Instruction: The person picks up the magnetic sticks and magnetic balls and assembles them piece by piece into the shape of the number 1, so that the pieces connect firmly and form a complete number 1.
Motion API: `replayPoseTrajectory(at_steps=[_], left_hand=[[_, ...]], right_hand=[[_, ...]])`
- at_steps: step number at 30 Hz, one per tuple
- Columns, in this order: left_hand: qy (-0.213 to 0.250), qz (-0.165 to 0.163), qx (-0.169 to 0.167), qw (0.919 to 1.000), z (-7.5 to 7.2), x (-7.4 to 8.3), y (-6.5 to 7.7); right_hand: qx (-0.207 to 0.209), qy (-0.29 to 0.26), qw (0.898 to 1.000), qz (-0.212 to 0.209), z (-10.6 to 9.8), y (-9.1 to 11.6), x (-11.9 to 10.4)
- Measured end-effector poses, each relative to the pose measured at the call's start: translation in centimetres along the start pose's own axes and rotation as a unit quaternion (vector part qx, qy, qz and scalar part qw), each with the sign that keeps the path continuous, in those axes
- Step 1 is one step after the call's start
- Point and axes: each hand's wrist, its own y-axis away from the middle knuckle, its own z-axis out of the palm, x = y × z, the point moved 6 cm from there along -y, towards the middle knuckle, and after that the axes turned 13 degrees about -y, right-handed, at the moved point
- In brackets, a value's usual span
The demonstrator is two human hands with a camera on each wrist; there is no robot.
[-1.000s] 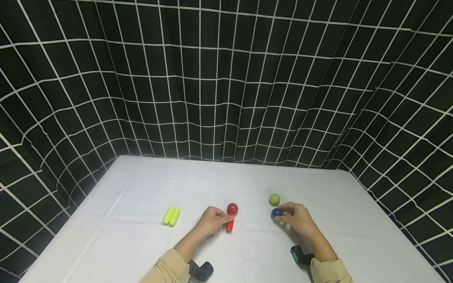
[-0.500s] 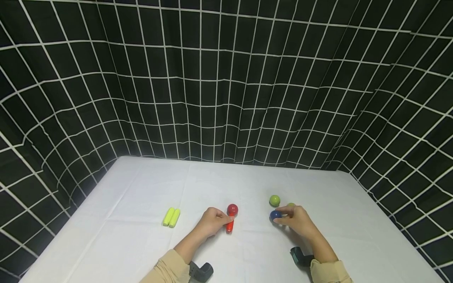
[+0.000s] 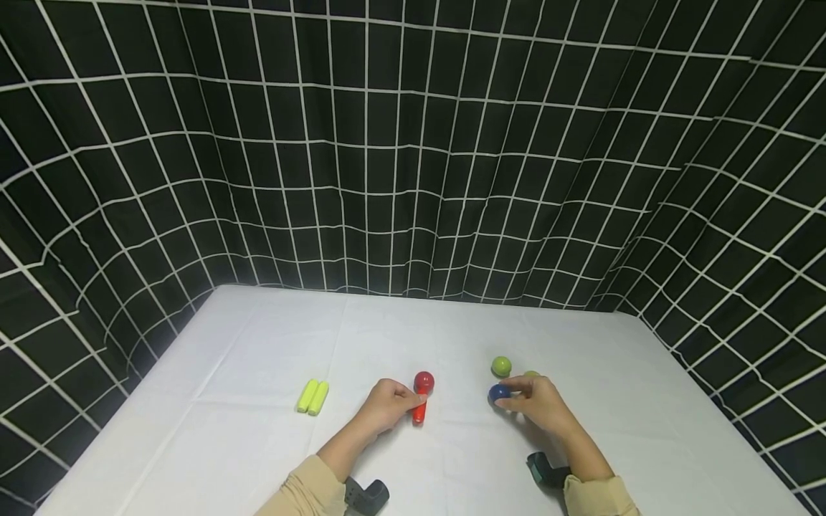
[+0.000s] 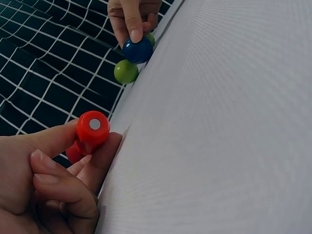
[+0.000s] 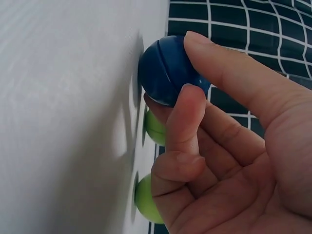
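While both hands rest low on the white table point(image 3: 258, 373), this is how things lie.

Left hand: my left hand point(image 3: 386, 405) pinches the stem of a red ball-headed peg point(image 3: 422, 393) between thumb and curled fingers point(image 4: 58, 183); the peg lies on the cloth with its round head pointing away from me.

Right hand: my right hand point(image 3: 538, 403) grips a dark blue ball point(image 3: 497, 393), thumb on one side, forefinger point(image 5: 183, 122) bent over the other; the ball sits against the tabletop.

Blue ball's place: right of the red peg, well apart from it, near the table's middle.

Green balls: one green ball point(image 3: 500, 366) stands just beyond the blue one; a second green ball point(image 3: 531, 374) peeks out behind my right fingers, close by.

Yellow-green rods: two short rods point(image 3: 312, 395) lie side by side, touching, left of my left hand.

Backdrop: black cloth with a white grid point(image 3: 413, 143) hangs behind and beside the table.
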Motion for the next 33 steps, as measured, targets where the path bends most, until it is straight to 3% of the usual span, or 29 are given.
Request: replayPoseTrajectory(at_steps=[18, 23, 33], left_hand=[[0.012, -0.011, 0.006, 0.9998, 0.0, 0.2, -0.3], [0.006, -0.021, 0.007, 0.9997, 0.0, 0.2, -0.4], [0.003, -0.032, 0.024, 0.9992, -0.1, 0.3, -1.1]], right_hand=[[-0.010, -0.041, 0.999, -0.020, 2.4, -0.1, -1.3], [-0.015, -0.075, 0.997, -0.030, 3.2, 0.0, -1.6], [-0.035, -0.109, 0.993, -0.010, 5.4, 0.5, -2.1]])
